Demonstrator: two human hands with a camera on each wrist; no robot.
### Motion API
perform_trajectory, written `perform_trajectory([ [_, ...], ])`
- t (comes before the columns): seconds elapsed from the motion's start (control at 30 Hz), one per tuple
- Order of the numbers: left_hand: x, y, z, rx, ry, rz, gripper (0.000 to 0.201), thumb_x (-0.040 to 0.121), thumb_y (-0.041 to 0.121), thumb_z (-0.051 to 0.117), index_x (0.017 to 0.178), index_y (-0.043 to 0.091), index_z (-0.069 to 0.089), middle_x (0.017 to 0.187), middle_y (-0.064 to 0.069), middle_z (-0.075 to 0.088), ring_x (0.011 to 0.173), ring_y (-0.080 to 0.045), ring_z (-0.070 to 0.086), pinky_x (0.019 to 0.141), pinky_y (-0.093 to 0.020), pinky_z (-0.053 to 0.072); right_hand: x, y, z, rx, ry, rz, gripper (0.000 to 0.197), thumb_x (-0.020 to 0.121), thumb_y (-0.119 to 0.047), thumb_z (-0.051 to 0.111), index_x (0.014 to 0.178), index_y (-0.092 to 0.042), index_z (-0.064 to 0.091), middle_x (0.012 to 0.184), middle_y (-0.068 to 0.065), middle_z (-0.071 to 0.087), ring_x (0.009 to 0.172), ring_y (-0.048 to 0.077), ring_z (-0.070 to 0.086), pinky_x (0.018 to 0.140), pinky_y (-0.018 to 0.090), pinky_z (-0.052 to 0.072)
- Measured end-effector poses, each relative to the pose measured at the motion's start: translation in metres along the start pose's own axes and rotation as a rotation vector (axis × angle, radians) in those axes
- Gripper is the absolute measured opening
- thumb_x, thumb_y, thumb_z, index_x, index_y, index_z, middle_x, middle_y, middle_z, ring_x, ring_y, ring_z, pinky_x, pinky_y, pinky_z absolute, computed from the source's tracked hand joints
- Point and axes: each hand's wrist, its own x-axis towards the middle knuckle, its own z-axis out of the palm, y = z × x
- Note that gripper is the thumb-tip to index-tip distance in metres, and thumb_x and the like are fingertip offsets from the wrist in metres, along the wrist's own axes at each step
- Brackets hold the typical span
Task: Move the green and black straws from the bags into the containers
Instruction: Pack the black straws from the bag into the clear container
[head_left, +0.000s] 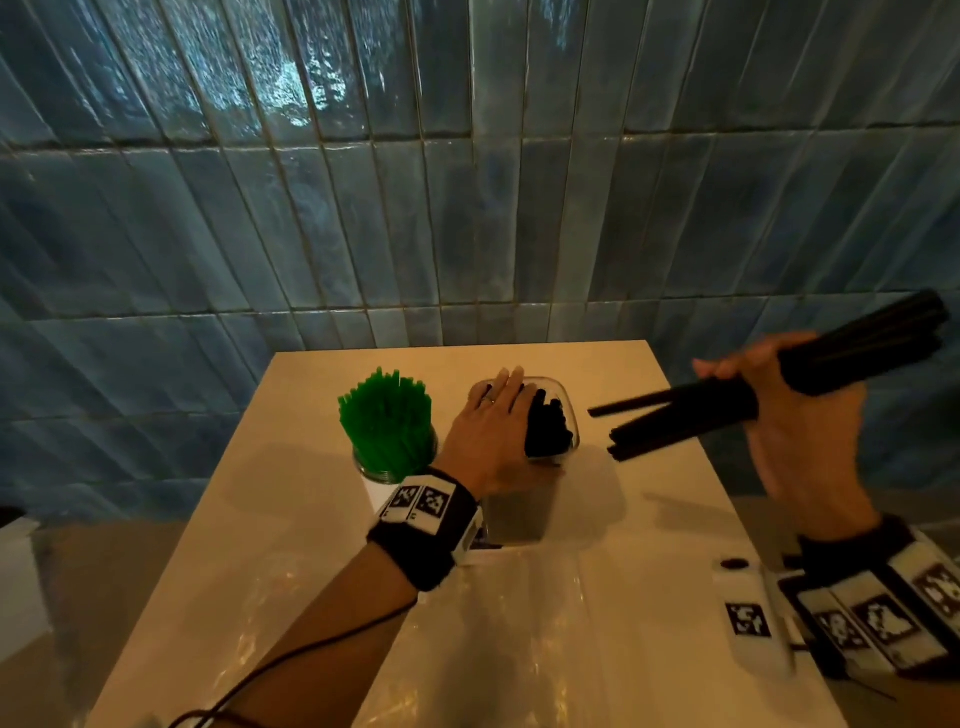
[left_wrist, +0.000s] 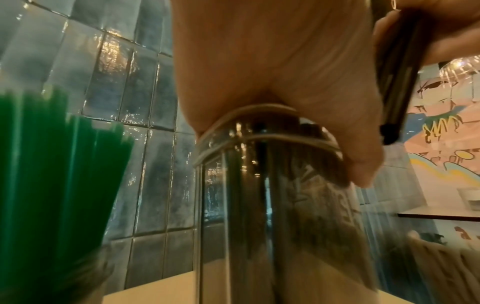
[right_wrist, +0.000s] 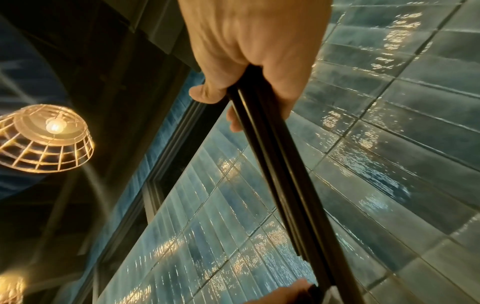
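right hand (head_left: 795, 415) raised gripping black straws (head_left: 685, 415); left hand (head_left: 488, 431) holds container (head_left: 566, 410).

I work in a café or bar interior. Evidence: glazed blue wall tiles (head_left: 363, 218), a small beige table (head_left: 311, 519) set against them, a caged pendant lamp (right_wrist: 45, 137), a painted cartoon mural (left_wrist: 446, 131), and hanging glassware (left_wrist: 459, 67) overhead.
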Motion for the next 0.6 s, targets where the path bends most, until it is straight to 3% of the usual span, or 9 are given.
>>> perform_trajectory([
  [0.07, -0.007, 0.002, 0.005, -0.053, 0.071, 0.010, 0.094, 0.082, 0.062, 0.055, 0.150, 0.016, 0.007, 0.158, -0.003, 0.000, 0.145, -0.017, 0.000, 0.110, -0.026, -0.011, 0.011, 0.001, 0.009, 0.007, -0.003, 0.001, 0.016, 0.071, -0.027, 0.070, 0.077, -0.019, 0.059, 0.067, -0.007, 0.066, 0.071, 0.012, 0.067, 0.081, 0.036, 0.056],
  [0.17, -0.022, 0.004, 0.009, -0.102, 0.166, 0.018, 0.088, 0.082, 0.057, 0.058, 0.148, 0.016, 0.018, 0.156, -0.003, 0.017, 0.142, -0.022, 0.016, 0.113, -0.028, 0.003, 0.021, 0.005, 0.025, -0.013, 0.018, 0.007, 0.024, 0.068, -0.033, 0.074, 0.078, -0.018, 0.058, 0.067, -0.005, 0.067, 0.071, 0.015, 0.069, 0.078, 0.035, 0.056],
  [0.27, -0.035, 0.005, 0.017, -0.096, 0.273, 0.083, 0.087, 0.071, 0.056, 0.070, 0.138, 0.008, 0.042, 0.140, -0.012, 0.046, 0.126, -0.032, 0.046, 0.107, -0.036, 0.022, 0.022, 0.010, 0.040, -0.016, 0.035, 0.023, 0.025, 0.065, -0.034, 0.074, 0.077, -0.018, 0.060, 0.065, -0.004, 0.068, 0.069, 0.015, 0.069, 0.076, 0.033, 0.057],
  [0.33, -0.042, 0.006, 0.028, -0.047, 0.322, 0.117, 0.088, 0.063, 0.056, 0.077, 0.130, 0.006, 0.050, 0.130, -0.014, 0.057, 0.115, -0.031, 0.056, 0.101, -0.040, 0.030, 0.023, 0.012, 0.048, 0.018, 0.057, 0.027, 0.028, 0.065, -0.032, 0.074, 0.078, -0.013, 0.058, 0.065, -0.004, 0.068, 0.068, 0.015, 0.069, 0.075, 0.032, 0.056],
  [0.6, -0.066, 0.014, 0.050, 0.015, 0.477, 0.203, 0.088, 0.064, 0.060, 0.074, 0.131, 0.009, 0.045, 0.129, -0.010, 0.058, 0.120, -0.021, 0.047, 0.103, -0.040, 0.032, 0.015, 0.022, 0.070, 0.041, -0.014, 0.069, 0.023, 0.069, -0.024, 0.070, 0.079, -0.008, 0.059, 0.067, -0.002, 0.069, 0.070, 0.016, 0.069, 0.072, 0.028, 0.055],
])
